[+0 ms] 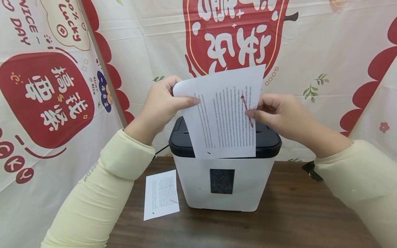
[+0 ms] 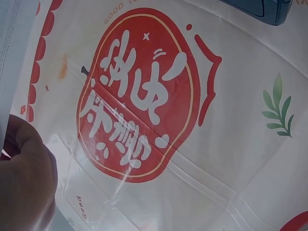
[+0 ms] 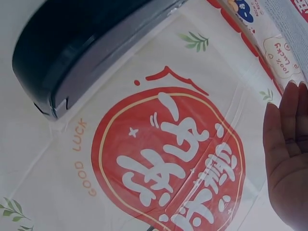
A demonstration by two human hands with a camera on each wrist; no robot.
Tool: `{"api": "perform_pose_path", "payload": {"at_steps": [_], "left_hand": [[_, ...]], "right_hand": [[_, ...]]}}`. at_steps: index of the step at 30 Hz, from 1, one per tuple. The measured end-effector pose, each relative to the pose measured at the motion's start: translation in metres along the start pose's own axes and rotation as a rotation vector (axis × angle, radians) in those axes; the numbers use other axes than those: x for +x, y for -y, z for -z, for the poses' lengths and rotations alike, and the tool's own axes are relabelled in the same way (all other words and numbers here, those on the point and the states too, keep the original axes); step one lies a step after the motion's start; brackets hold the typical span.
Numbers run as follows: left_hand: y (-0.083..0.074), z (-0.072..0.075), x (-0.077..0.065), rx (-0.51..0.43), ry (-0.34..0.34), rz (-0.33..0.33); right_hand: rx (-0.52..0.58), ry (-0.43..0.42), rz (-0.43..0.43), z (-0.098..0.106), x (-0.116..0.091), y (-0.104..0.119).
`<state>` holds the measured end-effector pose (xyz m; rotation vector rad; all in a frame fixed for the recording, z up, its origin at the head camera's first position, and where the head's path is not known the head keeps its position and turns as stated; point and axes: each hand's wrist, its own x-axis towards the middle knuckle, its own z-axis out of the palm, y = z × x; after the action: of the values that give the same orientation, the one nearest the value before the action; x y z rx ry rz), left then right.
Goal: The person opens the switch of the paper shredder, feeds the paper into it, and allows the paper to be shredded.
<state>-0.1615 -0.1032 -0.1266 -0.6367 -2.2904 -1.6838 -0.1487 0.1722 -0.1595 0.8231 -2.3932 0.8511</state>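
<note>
In the head view a printed sheet of paper [image 1: 229, 117] with a red stroke on it is held upright over a paper shredder [image 1: 224, 182]. My left hand [image 1: 164, 106] pinches its left edge, thumb on the front, and the paper curls at that upper corner. At the right edge my right hand [image 1: 280, 115] pinches it, with the thumb over the red mark. The sheet's lower edge hangs in front of the shredder's black lid [image 1: 268, 137] and covers part of it. Both wrist views show a hand at the frame's edge.
A second printed sheet [image 1: 161, 194] lies on the brown wooden table [image 1: 294, 213], left of the shredder. Printed cloth [image 1: 149, 44] hangs behind and along both sides. A black cord [image 1: 162, 149] runs left from the shredder. A dark object [image 1: 311, 171] sits by my right sleeve.
</note>
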Motion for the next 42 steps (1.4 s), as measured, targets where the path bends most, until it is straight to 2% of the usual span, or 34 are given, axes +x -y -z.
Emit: {"api": "perform_pose_path", "payload": {"at_steps": [11,18,29,35,42], "left_hand": [[-0.002,0.0,0.022,-0.001,-0.064,0.004],[0.002,0.001,0.034,-0.007,-0.072,-0.023],[0.009,-0.001,0.048,-0.004,-0.092,-0.043],[0.012,-0.002,0.055,0.027,-0.109,-0.023],[0.016,-0.003,0.06,0.015,-0.105,-0.018]], "right_hand": [[-0.042,-0.021,-0.044,0.003,0.022,-0.006],[-0.093,-0.008,-0.07,0.001,0.032,-0.011],[-0.075,0.028,-0.128,-0.006,0.047,-0.022],[-0.063,0.037,-0.15,-0.011,0.053,-0.027],[-0.04,0.041,-0.154,-0.014,0.057,-0.032]]}}
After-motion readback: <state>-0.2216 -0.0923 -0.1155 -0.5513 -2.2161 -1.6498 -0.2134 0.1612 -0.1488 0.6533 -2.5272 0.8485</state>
